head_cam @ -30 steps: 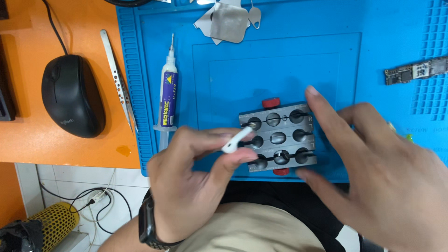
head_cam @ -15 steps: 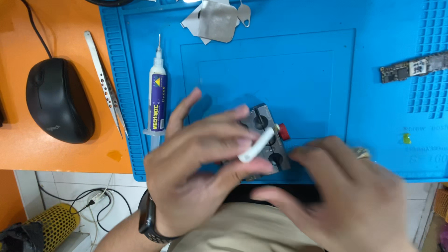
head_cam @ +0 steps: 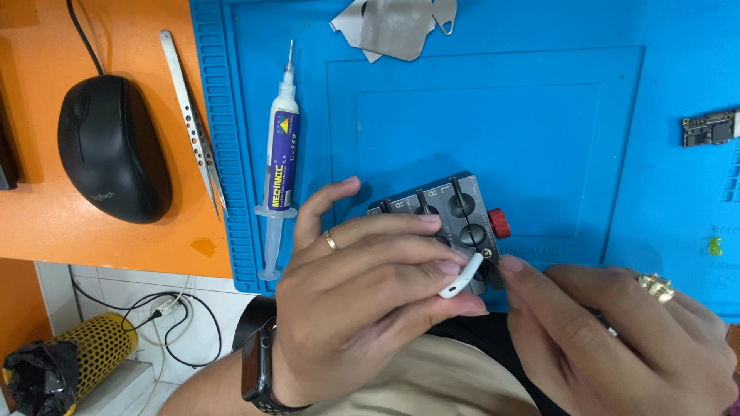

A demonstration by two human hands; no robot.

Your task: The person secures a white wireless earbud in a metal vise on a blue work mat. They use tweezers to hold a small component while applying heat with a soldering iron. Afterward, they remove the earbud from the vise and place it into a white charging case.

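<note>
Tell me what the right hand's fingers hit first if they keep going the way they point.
Probably the dark grey holder block: the right hand points up-left, its fingers nearly at that edge, beside the white earbud.

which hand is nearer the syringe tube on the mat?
Left. The left hand lies just right of the syringe tube, fingers almost beside its plunger end. The right hand is farther right, beyond the grey fixture block.

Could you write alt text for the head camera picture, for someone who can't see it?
Two bare hands work over a blue mat: the left hand pinches a small white earbud stem against a grey metal jig, the right hand beside it. A syringe, tweezers and black mouse lie left.
</note>
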